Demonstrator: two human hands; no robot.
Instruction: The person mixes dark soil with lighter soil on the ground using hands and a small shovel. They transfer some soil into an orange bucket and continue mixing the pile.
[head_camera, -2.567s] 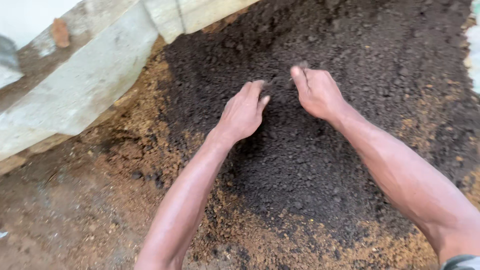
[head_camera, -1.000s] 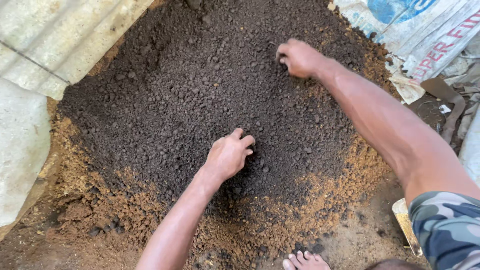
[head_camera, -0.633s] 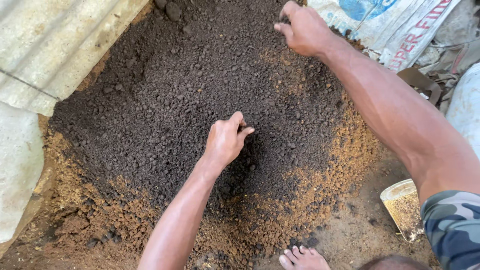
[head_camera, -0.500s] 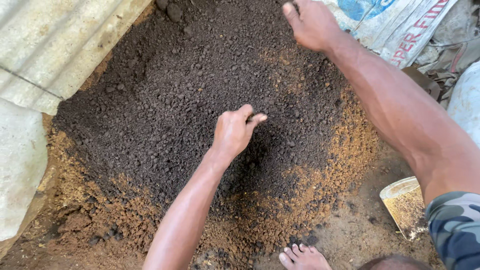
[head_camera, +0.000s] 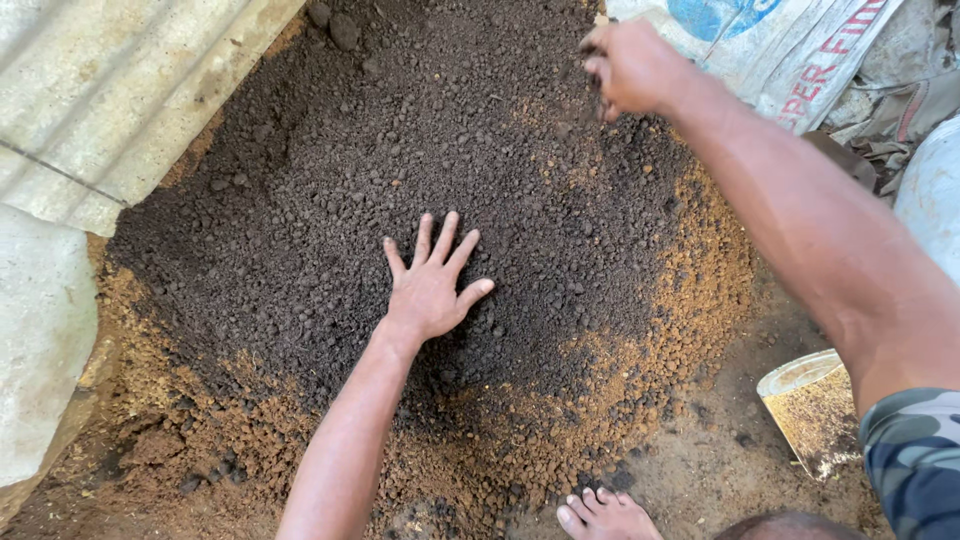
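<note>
Spreading flat now, the left hand has opened on the dark soil pile in the middle of the frame. The right hand, upper right, curls, maybe grasping soil; mixing goes on.

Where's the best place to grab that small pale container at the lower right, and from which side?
Grip the container by its rim, coming from above on the left, likely best: it sits open-mouthed, seemingly tilted, and the right arm crowds its right side.
</note>
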